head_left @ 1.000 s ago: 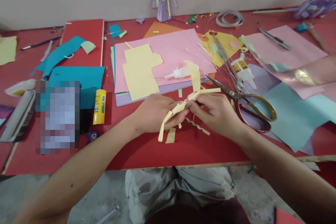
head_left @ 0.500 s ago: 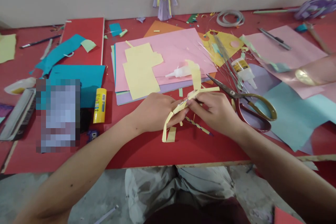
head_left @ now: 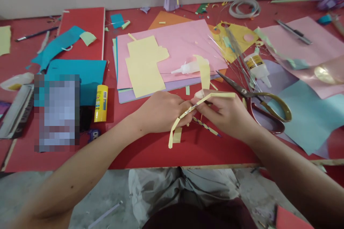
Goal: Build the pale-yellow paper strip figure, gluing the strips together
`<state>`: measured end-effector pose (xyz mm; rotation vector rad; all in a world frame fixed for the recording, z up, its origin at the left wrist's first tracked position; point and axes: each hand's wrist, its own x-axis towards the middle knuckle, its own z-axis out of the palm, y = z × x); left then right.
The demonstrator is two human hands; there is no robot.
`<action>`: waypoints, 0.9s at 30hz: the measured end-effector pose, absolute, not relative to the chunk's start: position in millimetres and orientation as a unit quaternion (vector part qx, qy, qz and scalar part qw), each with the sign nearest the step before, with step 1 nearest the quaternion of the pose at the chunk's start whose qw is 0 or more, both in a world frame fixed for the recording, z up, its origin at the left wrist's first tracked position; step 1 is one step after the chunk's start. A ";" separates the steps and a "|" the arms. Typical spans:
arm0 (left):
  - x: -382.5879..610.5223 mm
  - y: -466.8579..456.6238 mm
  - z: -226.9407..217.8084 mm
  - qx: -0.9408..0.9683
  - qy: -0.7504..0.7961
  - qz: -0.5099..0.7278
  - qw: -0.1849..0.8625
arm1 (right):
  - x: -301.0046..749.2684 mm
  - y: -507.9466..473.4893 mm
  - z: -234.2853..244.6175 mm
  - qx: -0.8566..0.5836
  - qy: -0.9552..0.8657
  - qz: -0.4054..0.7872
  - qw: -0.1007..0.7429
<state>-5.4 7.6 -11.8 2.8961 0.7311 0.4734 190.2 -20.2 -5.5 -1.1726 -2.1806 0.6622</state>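
Observation:
My left hand (head_left: 160, 111) and my right hand (head_left: 225, 114) meet over the front of the red table (head_left: 150, 150). Both pinch a bundle of pale yellow paper strips (head_left: 200, 100) that seems wound round a thin wire. One strip end hangs down to the left, another sticks out to the right, and a wider strip curls upward. A striped thin stick (head_left: 206, 127) lies on the table under my right hand.
Large scissors (head_left: 258, 103) lie open just right of my right hand. A yellow glue stick (head_left: 101, 103) stands to the left. Behind my hands lies a stack of pink, yellow and purple paper (head_left: 172, 53) with a glue bottle (head_left: 188, 67). A second glue bottle (head_left: 257, 65), wires and scraps lie right.
The view has tilted down slightly. My fingers have worked along the strips, and the right-hand strip end now points more level to the right.

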 end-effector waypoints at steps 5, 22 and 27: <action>-5.4 7.1 -12.8 0.958 0.240 0.150 0.052 | 191.2 -19.3 -7.2 -0.427 -0.821 0.249 0.286; -5.1 7.3 -14.7 0.960 0.231 0.154 0.022 | 189.3 -17.3 -5.2 -0.419 -0.830 0.250 0.271; -5.4 7.4 -15.3 0.960 0.225 0.166 0.016 | 188.9 -16.8 -4.9 -0.418 -0.837 0.232 0.266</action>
